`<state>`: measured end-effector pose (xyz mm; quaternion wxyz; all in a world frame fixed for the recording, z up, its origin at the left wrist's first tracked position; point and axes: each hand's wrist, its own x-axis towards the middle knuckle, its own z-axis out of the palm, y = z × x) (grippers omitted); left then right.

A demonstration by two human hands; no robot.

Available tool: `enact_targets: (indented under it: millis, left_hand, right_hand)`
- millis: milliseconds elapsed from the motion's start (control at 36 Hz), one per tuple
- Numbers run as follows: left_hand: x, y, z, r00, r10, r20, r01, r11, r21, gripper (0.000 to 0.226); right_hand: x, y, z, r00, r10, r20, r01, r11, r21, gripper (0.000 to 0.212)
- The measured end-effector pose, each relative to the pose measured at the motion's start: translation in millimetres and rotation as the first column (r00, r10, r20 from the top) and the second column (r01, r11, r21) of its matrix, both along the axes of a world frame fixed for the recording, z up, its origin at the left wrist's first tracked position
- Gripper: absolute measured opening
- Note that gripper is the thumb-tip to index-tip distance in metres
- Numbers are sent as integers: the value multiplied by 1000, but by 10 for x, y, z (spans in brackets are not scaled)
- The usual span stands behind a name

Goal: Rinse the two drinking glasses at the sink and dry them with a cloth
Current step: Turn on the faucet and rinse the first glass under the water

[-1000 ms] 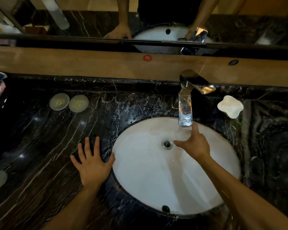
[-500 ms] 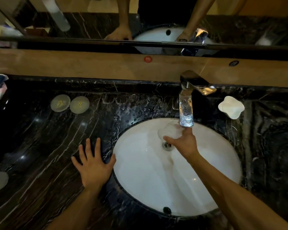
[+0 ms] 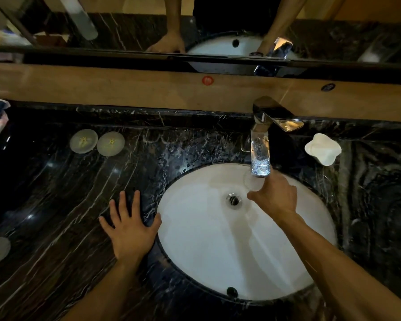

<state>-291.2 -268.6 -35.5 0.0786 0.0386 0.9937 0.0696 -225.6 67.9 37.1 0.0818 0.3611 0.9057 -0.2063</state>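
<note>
1. Head view: rinsing was underway. The right hand gripped a clear drinking glass under the faucet, over the sink. The left hand lay flat, fingers spread, on the countertop.
2. Next, I'd guess: swirl, tip out, keep a firm grip since it's wet.
3. Count: one glass seen, two round coasters, one white dish, no cloth spotted.
</note>
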Motion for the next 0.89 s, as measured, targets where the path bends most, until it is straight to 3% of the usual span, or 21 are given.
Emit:
enact_targets:
  millis: [111, 222, 333, 389, 444, 694, 889]
  left_hand:
    - [-3, 9, 4, 1000, -4, -5, 4, 1000, 1, 88]
    - [6, 3, 0, 1000, -5, -8, 6, 1000, 3, 88]
    - [-7, 2, -3, 1000, -4, -7, 4, 1000, -5, 88]
    - [-11, 5, 1, 1000, -1, -7, 1, 1000, -3, 88]
    - [-11, 4, 5, 1000, 0, -7, 0, 1000, 2, 88]
    - [2, -3, -5, 1000, -6, -9, 5, 1000, -3, 87]
    - [5, -3, -12, 1000, -6, -7, 6, 1000, 6, 88]
  right_hand:
    - [-29, 81, 60, 975, 48, 219, -23, 993, -116, 80]
    - [-1, 111, 6, 977, 21, 213, 66, 916, -396, 78]
    - [33, 44, -35, 976, -179, 126, 212, 638, -740, 61]
    - [44, -21, -122, 948, -303, 99, 241, 478, -845, 67]
    - [43, -117, -230, 910, -413, 31, 226, 432, -873, 80]
    - [-63, -303, -296, 775, -576, -260, 239, 647, -724, 85]
    - [-3, -167, -215, 863, -335, -378, 182, 904, -386, 85]
